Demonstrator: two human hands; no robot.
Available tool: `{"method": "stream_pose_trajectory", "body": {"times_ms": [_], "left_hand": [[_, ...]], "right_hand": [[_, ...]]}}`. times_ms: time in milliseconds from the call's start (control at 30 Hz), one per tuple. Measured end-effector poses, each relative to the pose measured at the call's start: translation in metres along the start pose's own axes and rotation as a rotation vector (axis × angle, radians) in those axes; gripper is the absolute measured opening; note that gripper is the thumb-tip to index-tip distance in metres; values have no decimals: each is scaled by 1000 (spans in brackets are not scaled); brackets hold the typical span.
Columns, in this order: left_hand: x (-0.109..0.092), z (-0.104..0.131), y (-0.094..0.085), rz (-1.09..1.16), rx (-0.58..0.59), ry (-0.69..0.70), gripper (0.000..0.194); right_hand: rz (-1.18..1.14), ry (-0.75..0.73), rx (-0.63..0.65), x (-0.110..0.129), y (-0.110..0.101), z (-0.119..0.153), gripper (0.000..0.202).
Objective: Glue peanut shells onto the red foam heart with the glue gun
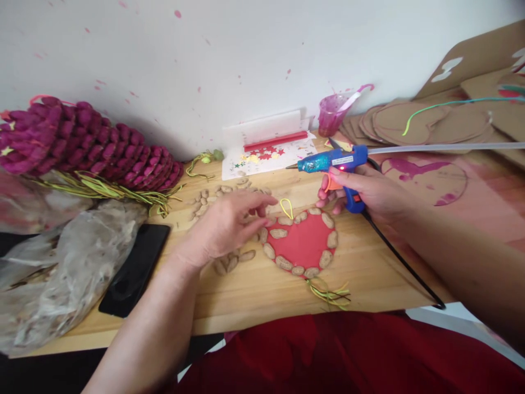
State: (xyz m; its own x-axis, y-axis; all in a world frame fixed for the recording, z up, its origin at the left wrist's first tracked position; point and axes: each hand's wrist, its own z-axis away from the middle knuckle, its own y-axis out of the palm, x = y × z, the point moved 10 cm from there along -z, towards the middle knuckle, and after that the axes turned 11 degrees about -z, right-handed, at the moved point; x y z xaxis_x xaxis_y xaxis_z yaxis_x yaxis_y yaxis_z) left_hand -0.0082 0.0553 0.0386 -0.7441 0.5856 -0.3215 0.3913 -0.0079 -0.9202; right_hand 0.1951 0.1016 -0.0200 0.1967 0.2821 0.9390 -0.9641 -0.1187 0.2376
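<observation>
A red heart lies flat on the wooden table, its rim lined with peanuts in their shells. One more peanut sits inside the border at the upper left. My left hand is over the heart's left edge, thumb and forefinger apart, with no object visible between them. My right hand grips a blue hot glue gun above the heart's right side, its nozzle pointing left and a finger at the orange trigger. A yellow loop stands at the heart's top, and a yellow-green tassel hangs from its point.
Loose peanuts lie around my left hand. Behind are star sequins on white paper and a pink-stained cup. Stacked purple hearts, a plastic bag and a black phone occupy the left; cardboard shapes the right.
</observation>
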Motion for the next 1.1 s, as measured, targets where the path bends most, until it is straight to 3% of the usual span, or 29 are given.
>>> {"method": "stream_pose_trajectory", "body": {"times_ms": [133, 233, 300, 400, 533, 667, 867, 1100], "left_hand": [[58, 10, -35, -245, -118, -386, 21], [77, 16, -48, -310, -146, -494, 16], [65, 10, -38, -156, -90, -378, 12], [14, 0, -8, 45, 87, -56, 12], [-29, 0, 13, -70, 151, 104, 19], [-40, 7, 21, -219, 158, 108, 17], [-48, 11, 27, -412, 158, 129, 15], [-52, 12, 30, -508, 145, 121, 11]], "right_hand": [[8, 3, 11, -2, -2, -3, 30], [15, 14, 31, -5, -4, -8, 29], [18, 19, 37, -6, -5, -9, 29], [12, 22, 28, -5, -3, -6, 28], [11, -15, -29, 0, -2, 0, 23], [1, -5, -39, -1, -4, 0, 20], [1, 30, 50, -6, -3, -9, 27], [-6, 51, 47, -6, -2, -8, 28]]}}
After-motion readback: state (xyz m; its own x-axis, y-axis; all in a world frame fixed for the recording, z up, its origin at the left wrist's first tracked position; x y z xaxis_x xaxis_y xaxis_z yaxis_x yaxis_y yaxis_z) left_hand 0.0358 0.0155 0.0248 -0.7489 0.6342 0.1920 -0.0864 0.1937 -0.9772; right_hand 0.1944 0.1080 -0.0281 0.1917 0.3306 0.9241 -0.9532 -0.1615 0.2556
